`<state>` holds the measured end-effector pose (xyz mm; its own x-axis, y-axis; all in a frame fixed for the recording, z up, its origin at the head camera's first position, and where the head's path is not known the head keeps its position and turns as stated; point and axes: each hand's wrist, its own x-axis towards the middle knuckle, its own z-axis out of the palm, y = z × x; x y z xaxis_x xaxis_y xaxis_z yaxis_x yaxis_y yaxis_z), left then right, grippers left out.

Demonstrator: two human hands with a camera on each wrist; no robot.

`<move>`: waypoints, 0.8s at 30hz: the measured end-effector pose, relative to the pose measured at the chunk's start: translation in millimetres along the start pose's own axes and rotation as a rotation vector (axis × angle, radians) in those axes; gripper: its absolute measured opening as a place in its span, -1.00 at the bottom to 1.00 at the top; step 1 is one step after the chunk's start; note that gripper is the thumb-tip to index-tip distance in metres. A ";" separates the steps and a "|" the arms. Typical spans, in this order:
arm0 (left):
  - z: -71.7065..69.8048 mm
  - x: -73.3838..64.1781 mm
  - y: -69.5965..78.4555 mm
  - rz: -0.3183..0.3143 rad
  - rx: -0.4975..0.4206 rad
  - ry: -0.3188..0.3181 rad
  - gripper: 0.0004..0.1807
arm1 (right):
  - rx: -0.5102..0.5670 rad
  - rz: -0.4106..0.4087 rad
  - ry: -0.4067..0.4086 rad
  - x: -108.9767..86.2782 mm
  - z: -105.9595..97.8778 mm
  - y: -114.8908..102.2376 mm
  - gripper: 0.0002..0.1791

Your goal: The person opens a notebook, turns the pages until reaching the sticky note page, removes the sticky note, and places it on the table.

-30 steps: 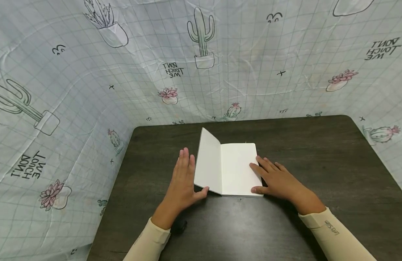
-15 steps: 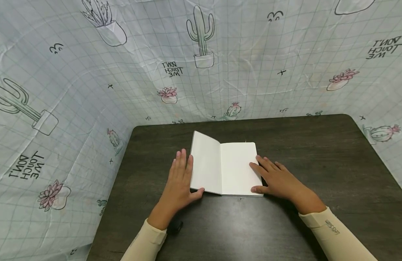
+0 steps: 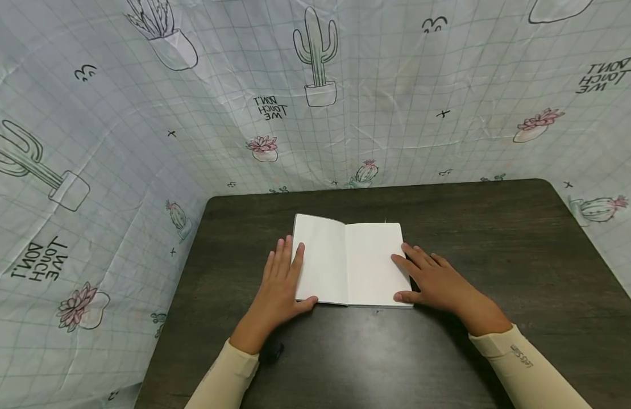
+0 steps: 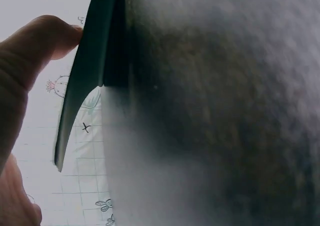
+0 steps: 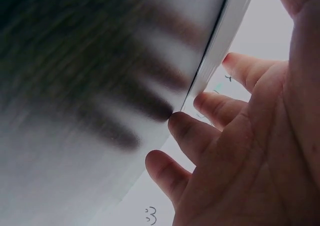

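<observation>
On my left, my left hand [image 3: 278,281] lies along the outer edge of the left page [image 3: 319,262], pointing away from me. Its fingers are straight and its thumb is spread wide toward the near corner; nothing is pinched. My left wrist view shows the thumb against the dark green cover [image 4: 87,56], which slants clear of the tabletop [image 3: 474,216], so that side is not lying flat.

Between my hands, the blank notebook [image 3: 348,267] lies open, its spine running straight away from me, as do the long sides of its pages. The spine is about equally far from either hand.

The right page [image 3: 374,264] looks flat and level. My right hand [image 3: 438,281] reaches in from the right, fingers spread, with index finger and thumb resting over that page's outer margin. My right wrist view shows the fingertips [image 5: 187,131] fanned apart along the notebook's side; I cannot tell how hard they press. This hand curls round nothing either.
</observation>
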<state>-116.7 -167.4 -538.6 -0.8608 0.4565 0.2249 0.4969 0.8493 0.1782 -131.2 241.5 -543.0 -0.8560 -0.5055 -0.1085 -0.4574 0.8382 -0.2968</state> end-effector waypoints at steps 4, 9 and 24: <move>3.8 2.7 -1.5 -0.007 -0.002 -0.065 0.46 | 0.006 0.005 -0.001 -0.2 1.3 1.5 0.08; 9.2 8.1 -1.8 0.012 0.018 -0.130 0.46 | 0.014 0.015 -0.010 -0.8 2.4 2.6 0.08; 17.1 17.9 6.4 0.072 -0.070 -0.202 0.42 | 0.038 0.002 0.012 -1.5 3.1 1.6 0.06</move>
<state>-130.9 -149.2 -549.8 -0.8237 0.5653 0.0442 0.5584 0.7952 0.2361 -129.9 243.0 -546.3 -0.8599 -0.5010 -0.0979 -0.4464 0.8310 -0.3321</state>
